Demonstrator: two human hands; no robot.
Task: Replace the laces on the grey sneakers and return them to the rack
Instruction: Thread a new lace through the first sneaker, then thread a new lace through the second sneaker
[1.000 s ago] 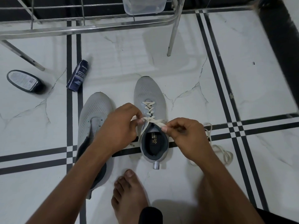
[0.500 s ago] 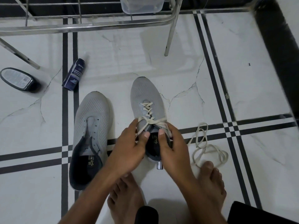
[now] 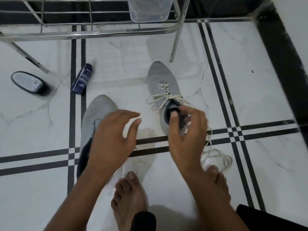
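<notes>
Two grey sneakers lie on the white floor. The right sneaker (image 3: 160,79) carries a cream lace (image 3: 166,95) tied at the top, its loops and ends spread to both sides. My right hand (image 3: 185,139) grips this sneaker's dark heel collar, thumb inside the opening. The left sneaker (image 3: 98,112) has no lace and is partly hidden under my left hand (image 3: 111,139), which hovers over it with relaxed, spread fingers and holds nothing. A loose cream lace (image 3: 218,157) lies coiled on the floor beside my right wrist.
The metal shoe rack (image 3: 100,33) runs across the top, one leg (image 3: 176,42) just beyond the laced sneaker, a clear plastic tub (image 3: 148,10) on it. A blue spray can (image 3: 81,79) and a black polish container (image 3: 28,82) lie at left. My bare feet (image 3: 130,194) are below.
Both hands let go of the lace ends. My left hand moved left over the unlaced sneaker. My right hand took hold of the laced sneaker's collar, and that sneaker shifted to the right.
</notes>
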